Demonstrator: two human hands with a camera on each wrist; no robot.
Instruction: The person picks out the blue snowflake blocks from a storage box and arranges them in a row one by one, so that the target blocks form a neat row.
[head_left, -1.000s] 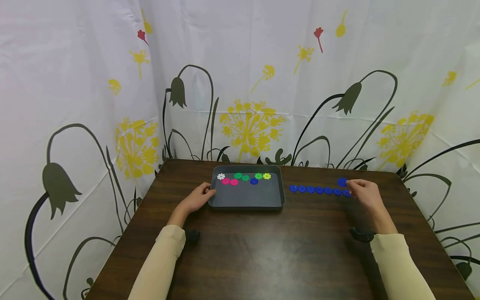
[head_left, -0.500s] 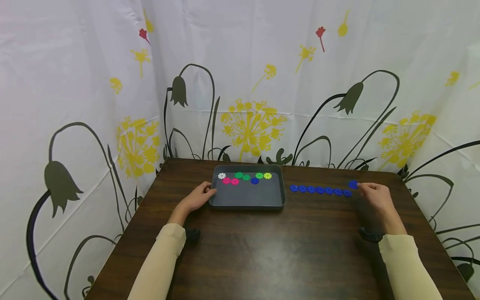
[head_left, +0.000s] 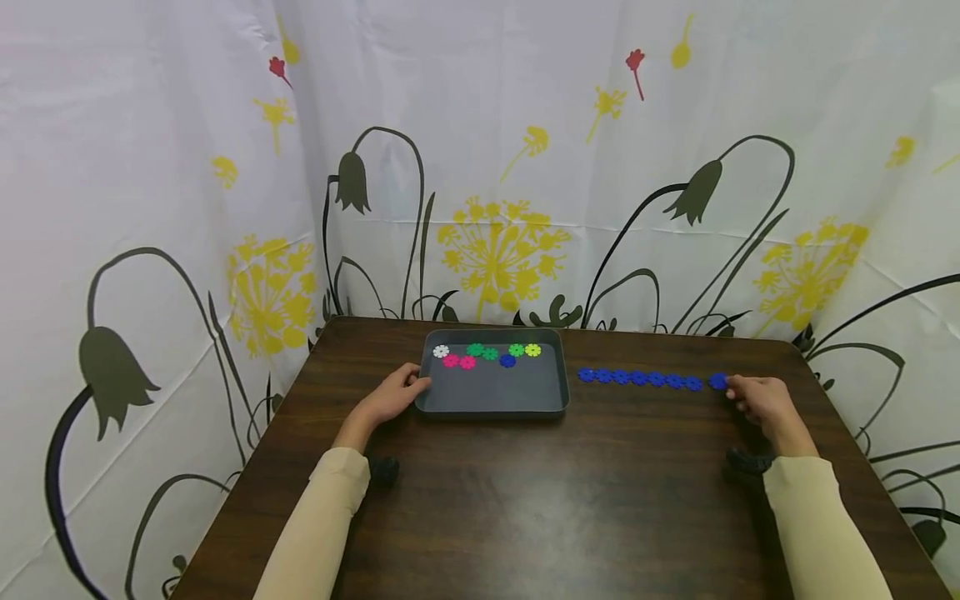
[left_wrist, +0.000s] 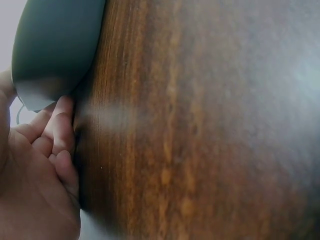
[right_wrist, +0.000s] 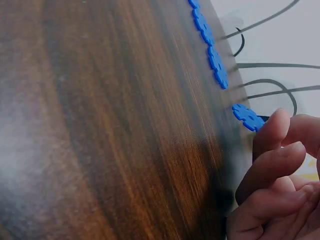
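My right hand point(head_left: 767, 402) pinches a blue flower-shaped disc point(head_left: 717, 381) by its edge, just beyond the right end of a row of several blue discs point(head_left: 637, 378). A small gap separates the held disc point(right_wrist: 247, 117) from the row in the right wrist view. With thumb and curled fingers, my left hand point(head_left: 390, 395) grips the left side of a dark grey tray point(head_left: 491, 407). In the left wrist view the fingers point(left_wrist: 62, 125) bend at the lower edge of the tray point(left_wrist: 57, 50), and the thumb is mostly cut off.
Inside the tray lie a white disc point(head_left: 441, 352), pink discs point(head_left: 459, 362), green discs point(head_left: 482, 352), a blue disc point(head_left: 507, 361) and a yellow disc point(head_left: 532, 350). The dark wooden table point(head_left: 525, 500) ends at a patterned curtain point(head_left: 480, 125) behind.
My right hand has moved right and then lowered, carrying the blue disc from above the row's end to beside it. My left hand stays on the tray.
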